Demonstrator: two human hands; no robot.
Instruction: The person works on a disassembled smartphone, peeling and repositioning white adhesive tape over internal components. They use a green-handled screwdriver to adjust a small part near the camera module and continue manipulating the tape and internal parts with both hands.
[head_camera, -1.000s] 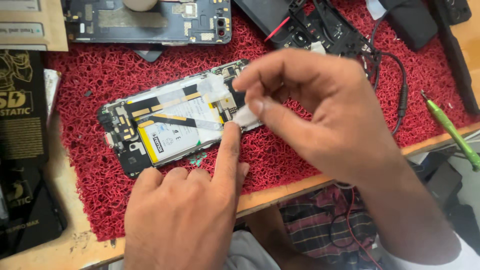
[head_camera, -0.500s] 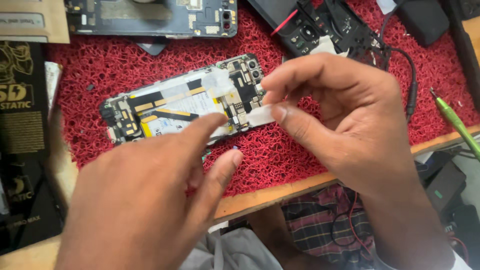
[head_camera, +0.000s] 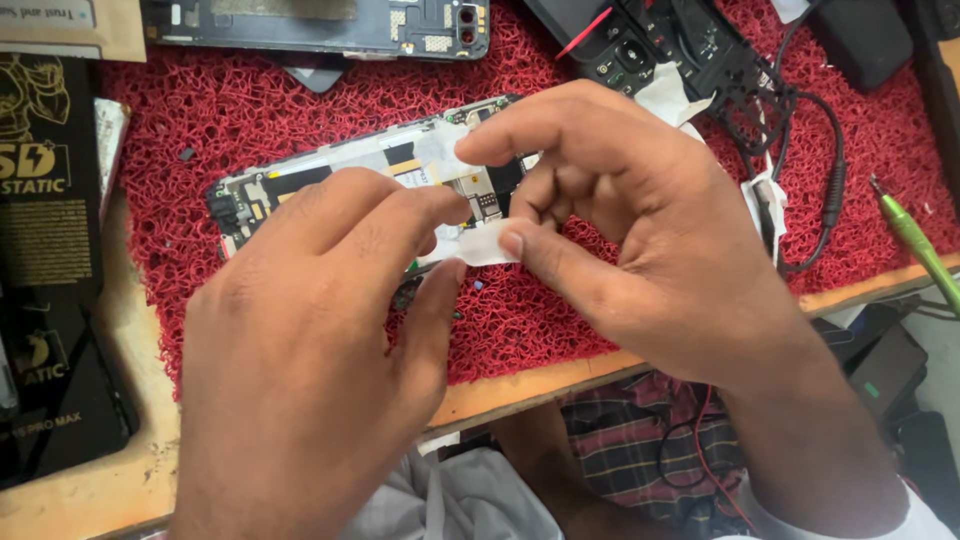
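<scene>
Tape strip over an opened phone

Opened phone (head_camera: 400, 175) lies back-side up on the red mesh mat (head_camera: 300, 100), its boards and battery area bare, and part of it is hidden under your hands. Your right hand (head_camera: 620, 230) has thumb and forefinger pinched together on a small white tape strip (head_camera: 482, 243), held just above the phone's near edge. Your left hand (head_camera: 320, 350) hovers over the phone's near half, fingers loosely curled and closed on nothing, with the forefinger tip just beside the strip.

- Keep the pinch at the very end of the strip, so that most of the sticky face stays untouched.
- Let the left forefinger steady the free end; whether it touches the strip now cannot be told.
- Hold the strip flat and taut. A curl would likely fold it onto itself.
- Work low over the phone, and keep fingertips off the bare connectors near the camera end.

Around you: a second opened phone (head_camera: 320, 25) at the mat's far edge, a black part with a cable (head_camera: 690, 60) far right, a green pen-like tool (head_camera: 915, 240) at the right, black boxes (head_camera: 50, 250) on the tabletop (head_camera: 110, 490) to the left.
</scene>
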